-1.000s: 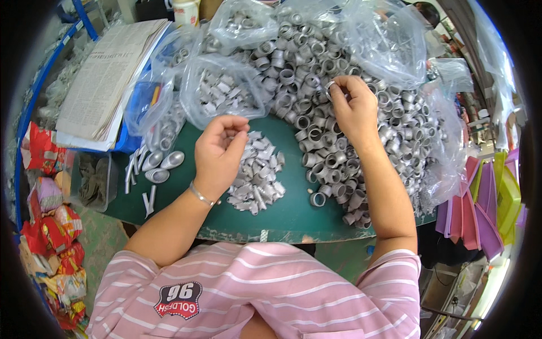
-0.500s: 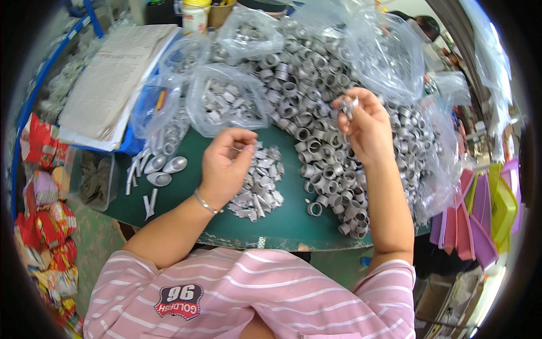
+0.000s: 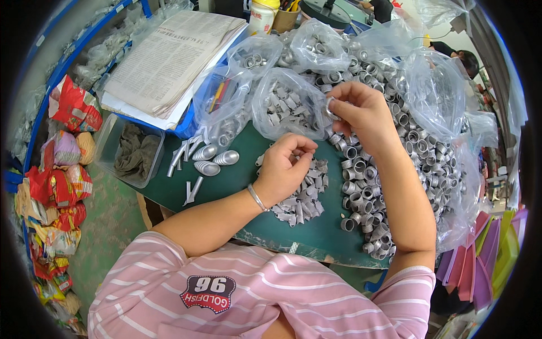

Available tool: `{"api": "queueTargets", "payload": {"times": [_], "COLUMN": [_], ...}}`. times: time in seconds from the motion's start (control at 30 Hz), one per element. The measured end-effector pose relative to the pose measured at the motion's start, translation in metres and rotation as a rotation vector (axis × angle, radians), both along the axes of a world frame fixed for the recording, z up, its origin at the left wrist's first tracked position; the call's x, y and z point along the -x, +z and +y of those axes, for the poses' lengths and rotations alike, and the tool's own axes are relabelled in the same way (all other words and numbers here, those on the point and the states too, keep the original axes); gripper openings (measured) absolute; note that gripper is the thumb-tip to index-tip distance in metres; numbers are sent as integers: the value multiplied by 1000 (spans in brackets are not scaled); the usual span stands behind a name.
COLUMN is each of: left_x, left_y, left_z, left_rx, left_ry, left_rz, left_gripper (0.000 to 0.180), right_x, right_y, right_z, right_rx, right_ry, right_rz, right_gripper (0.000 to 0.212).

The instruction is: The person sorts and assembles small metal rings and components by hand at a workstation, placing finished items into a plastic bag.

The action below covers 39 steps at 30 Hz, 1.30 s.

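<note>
Right hand (image 3: 364, 113): upper centre of the frame, raised above the big heap of grey metal rings (image 3: 395, 169); fingers curled, thumb and forefinger pinching one small metal ring (image 3: 329, 107) at its left edge.

Left hand (image 3: 288, 166): centre of the frame, resting over the small pile of grey metal clips (image 3: 305, 195); fingers bent inward, thumb meeting the fingertips, apparently nipping a small piece, too small to tell for certain. A thin bracelet (image 3: 257, 198) sits on the wrist.

Green table (image 3: 237, 186): centre, carrying both piles.

Clear plastic bags: one with grey parts (image 3: 285, 104) just above the left hand; another, larger (image 3: 435, 96), at upper right, draped over the ring heap.

Silver cone-shaped pieces (image 3: 217, 161): left of centre on the table, beside several thin grey strips (image 3: 192, 189).

Stack of papers (image 3: 169, 56): upper left.

Clear tub holding a dark cloth (image 3: 132, 152): left, at the table's edge.

Red snack packets (image 3: 56, 186): far left.

Coloured plastic sheets (image 3: 485, 265): lower right.
</note>
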<state>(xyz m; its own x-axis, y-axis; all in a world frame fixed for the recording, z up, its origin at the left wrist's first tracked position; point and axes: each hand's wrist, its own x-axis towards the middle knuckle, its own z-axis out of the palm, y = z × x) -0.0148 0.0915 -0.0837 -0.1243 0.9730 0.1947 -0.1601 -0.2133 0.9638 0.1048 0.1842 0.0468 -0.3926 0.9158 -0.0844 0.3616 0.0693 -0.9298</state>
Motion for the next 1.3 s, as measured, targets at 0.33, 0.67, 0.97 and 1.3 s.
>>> {"api": "queueTargets", "payload": {"times": [0.33, 0.67, 0.97, 1.3], "left_x": [1, 6, 16, 11], "left_y": [-3, 4, 15, 5], "left_z": [2, 3, 4, 9], "left_rx": [-72, -43, -62, -9], "left_ry": [28, 34, 100, 70], "left_rz": [22, -90, -189, -30], "left_gripper": [13, 18, 21, 18], "right_x": [73, 58, -54, -57], "right_y": [-1, -9, -47, -106], "right_z": [10, 13, -46, -75], "right_rx": [50, -250, -331, -427], "right_ry": [166, 286, 128, -91], "right_rz": [337, 169, -554, -433], "right_gripper": [12, 26, 15, 11]}}
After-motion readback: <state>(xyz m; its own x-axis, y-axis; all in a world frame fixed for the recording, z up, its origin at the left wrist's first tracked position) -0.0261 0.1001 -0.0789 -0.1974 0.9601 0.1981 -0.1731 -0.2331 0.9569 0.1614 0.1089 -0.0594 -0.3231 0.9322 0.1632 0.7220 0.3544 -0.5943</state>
